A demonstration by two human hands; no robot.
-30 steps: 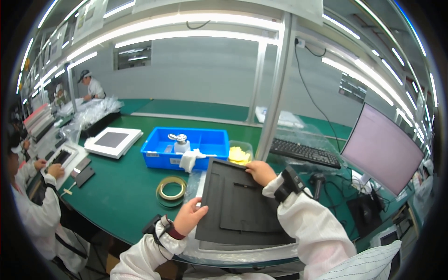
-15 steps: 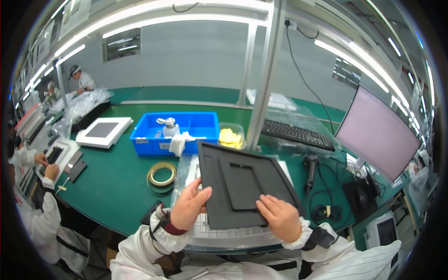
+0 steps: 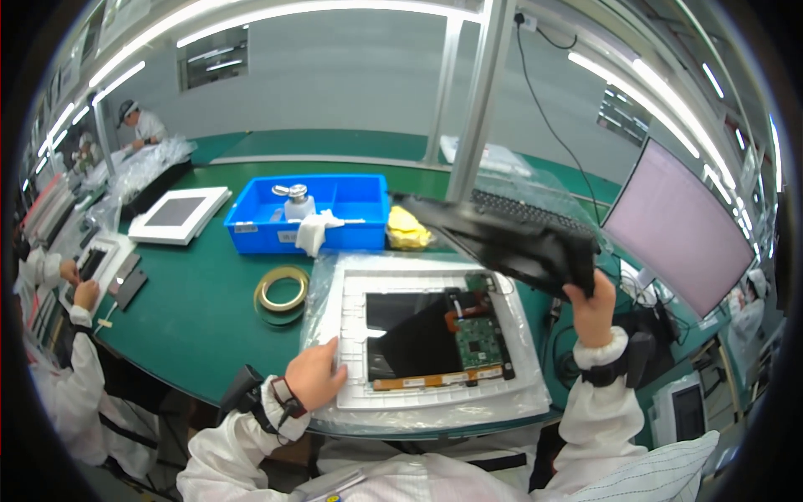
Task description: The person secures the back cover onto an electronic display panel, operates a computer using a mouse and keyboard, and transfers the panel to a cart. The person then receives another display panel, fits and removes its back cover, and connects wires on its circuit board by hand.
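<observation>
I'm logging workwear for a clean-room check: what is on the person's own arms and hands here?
Both arms are in loose white smock sleeves with gathered elastic cuffs. The left hand is bare, with a dark strap around its wrist just above the cuff. The right hand is bare too, and a wide black band wraps that forearm below the cuff. No gloves show on the fingers.

Left hand [image 3: 316, 372] rests flat and low, fingers spread; right hand [image 3: 592, 305] is raised to the right, fingers clenched
</observation>
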